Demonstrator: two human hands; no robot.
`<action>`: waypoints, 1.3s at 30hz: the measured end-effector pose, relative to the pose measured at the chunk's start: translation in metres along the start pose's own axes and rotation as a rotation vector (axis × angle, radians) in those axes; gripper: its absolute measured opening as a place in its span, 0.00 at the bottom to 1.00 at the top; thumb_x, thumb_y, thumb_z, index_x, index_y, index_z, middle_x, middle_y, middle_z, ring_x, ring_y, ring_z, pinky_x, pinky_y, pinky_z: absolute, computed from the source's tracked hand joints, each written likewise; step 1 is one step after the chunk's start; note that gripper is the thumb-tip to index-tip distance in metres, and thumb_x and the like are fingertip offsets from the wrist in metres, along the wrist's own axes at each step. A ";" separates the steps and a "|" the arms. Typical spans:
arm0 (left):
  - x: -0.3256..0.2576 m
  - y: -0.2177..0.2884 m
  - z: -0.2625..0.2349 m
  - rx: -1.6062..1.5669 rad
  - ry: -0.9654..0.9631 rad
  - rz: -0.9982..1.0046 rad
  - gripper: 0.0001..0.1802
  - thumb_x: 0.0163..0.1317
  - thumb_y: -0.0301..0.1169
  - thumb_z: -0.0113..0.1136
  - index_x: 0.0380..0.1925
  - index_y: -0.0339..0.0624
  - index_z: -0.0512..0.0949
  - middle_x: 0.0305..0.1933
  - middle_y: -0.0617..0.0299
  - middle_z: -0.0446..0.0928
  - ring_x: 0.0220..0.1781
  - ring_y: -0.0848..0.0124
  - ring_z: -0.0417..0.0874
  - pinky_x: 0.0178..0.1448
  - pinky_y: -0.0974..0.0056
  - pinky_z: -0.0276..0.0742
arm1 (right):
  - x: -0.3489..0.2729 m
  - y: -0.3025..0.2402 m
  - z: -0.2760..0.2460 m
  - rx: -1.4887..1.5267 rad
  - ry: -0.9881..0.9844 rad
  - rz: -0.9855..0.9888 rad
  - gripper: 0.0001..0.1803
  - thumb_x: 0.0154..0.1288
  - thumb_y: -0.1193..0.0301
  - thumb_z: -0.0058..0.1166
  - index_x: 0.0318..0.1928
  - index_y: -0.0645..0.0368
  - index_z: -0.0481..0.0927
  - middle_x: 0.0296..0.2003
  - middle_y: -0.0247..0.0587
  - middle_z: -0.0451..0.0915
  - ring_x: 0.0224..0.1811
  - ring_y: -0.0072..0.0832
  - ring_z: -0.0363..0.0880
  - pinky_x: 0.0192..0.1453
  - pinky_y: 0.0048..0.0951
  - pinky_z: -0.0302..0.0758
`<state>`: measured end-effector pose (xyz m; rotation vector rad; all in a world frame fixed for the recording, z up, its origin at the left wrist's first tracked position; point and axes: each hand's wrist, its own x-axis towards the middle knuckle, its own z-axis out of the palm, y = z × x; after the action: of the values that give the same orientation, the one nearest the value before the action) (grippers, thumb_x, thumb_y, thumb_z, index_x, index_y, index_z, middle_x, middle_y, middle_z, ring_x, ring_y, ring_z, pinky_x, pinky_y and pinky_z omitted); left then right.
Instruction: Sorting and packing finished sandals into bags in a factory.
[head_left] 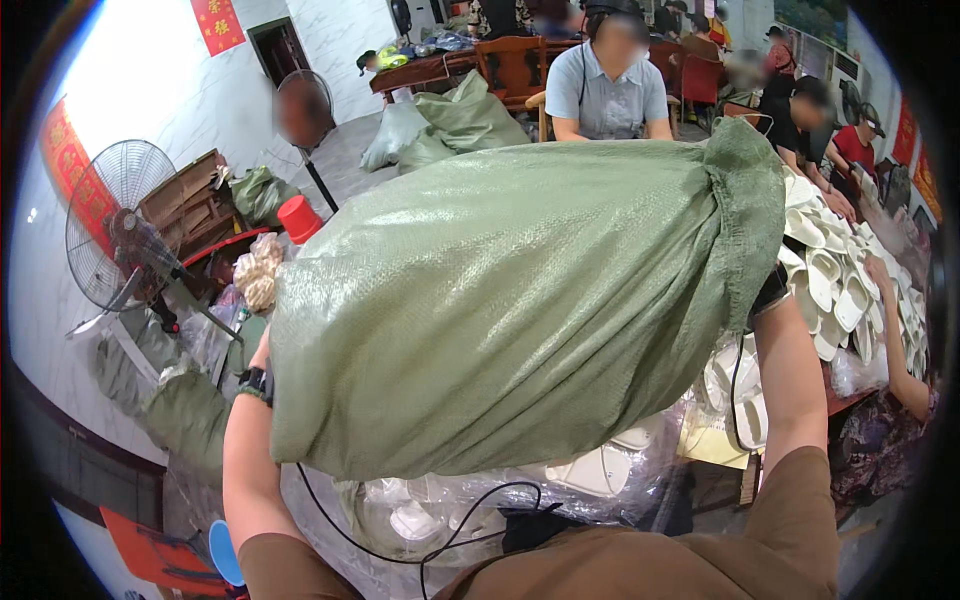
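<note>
A large, full green woven sack [490,310] fills the middle of the view, lifted between my two arms. Its gathered mouth [745,200] is at the upper right. My left hand [262,352] holds the sack's left end, and its fingers are hidden behind the fabric. At the right end, by the gathered mouth, my right wrist [770,290] with a dark band goes behind the sack; that hand is hidden, but its arm bears the sack. Below the sack, white shoe-shaped pieces [590,472] lie in clear plastic. A black cord [440,545] hangs across my front.
A heap of white shoe pieces [830,260] covers the table on the right, with people working there. A person in a grey-blue shirt [610,95] sits beyond the sack. To the left stand a fan [125,225], a red bucket [299,218] and more sacks [185,415].
</note>
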<state>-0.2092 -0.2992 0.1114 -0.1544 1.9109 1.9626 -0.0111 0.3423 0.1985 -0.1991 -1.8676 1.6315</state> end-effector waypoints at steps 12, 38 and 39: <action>-0.016 0.278 0.177 1.194 0.313 1.636 0.35 0.62 0.55 0.59 0.63 0.47 0.69 0.53 0.48 0.76 0.54 0.50 0.77 0.56 0.43 0.70 | -0.031 0.000 0.015 -0.354 -0.142 -0.060 0.19 0.63 0.73 0.59 0.54 0.67 0.76 0.40 0.42 0.83 0.39 0.27 0.82 0.44 0.29 0.80; -0.066 0.372 0.301 0.592 0.573 1.532 0.26 0.67 0.50 0.53 0.53 0.41 0.77 0.48 0.52 0.81 0.51 0.62 0.81 0.55 0.57 0.75 | -0.036 -0.066 0.076 -0.485 -0.342 -0.651 0.24 0.47 0.78 0.55 0.50 0.57 0.83 0.43 0.54 0.81 0.47 0.46 0.81 0.52 0.40 0.76; -0.062 0.368 0.296 0.590 0.570 1.511 0.26 0.67 0.50 0.53 0.53 0.41 0.77 0.48 0.52 0.81 0.50 0.62 0.81 0.55 0.58 0.75 | -0.024 -0.101 0.078 -0.581 -0.183 -0.461 0.23 0.48 0.80 0.52 0.49 0.58 0.83 0.37 0.51 0.83 0.45 0.43 0.83 0.49 0.38 0.78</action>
<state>-0.2256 -0.0181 0.4957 1.4138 3.4343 1.9128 -0.0056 0.2436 0.2820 0.1395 -2.2800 0.8006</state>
